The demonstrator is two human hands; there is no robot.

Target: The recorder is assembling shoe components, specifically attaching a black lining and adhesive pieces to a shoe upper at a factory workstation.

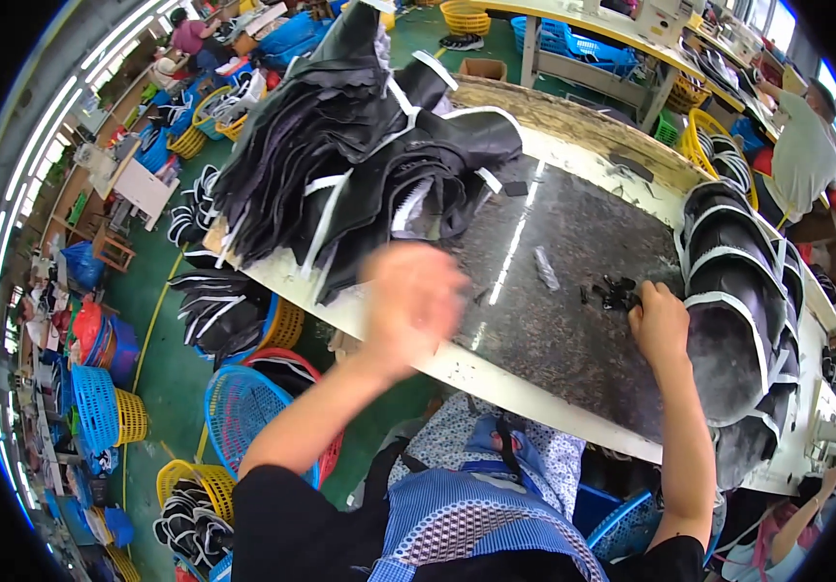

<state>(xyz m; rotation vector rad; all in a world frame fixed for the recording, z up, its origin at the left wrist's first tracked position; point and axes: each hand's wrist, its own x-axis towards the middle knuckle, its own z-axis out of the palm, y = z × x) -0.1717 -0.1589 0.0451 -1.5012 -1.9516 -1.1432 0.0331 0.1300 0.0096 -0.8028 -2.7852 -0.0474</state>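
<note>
My left hand [413, 301] is smeared by motion over the near left edge of the worktable [457, 364], just in front of a tall heap of black leather-like shoe pieces [292, 145] with white edging. Its fingers cannot be made out. On the dark table mat [573, 359], my right hand [660, 325] rests with its fingers curled, its fingertips beside a cluster of small black pieces [615, 293]. Whatever may be between those fingers is hidden. Right of that hand stands a row of nested black curved shoe pieces [728, 320] with white rims.
A crumpled clear scrap [545, 269] lies mid-mat. Below left on the green floor are a blue basket [243, 412], a red basket [331, 451] and a yellow basket [214, 475] holding pieces. A person [806, 150] is at the far right, near a yellow basket [704, 131].
</note>
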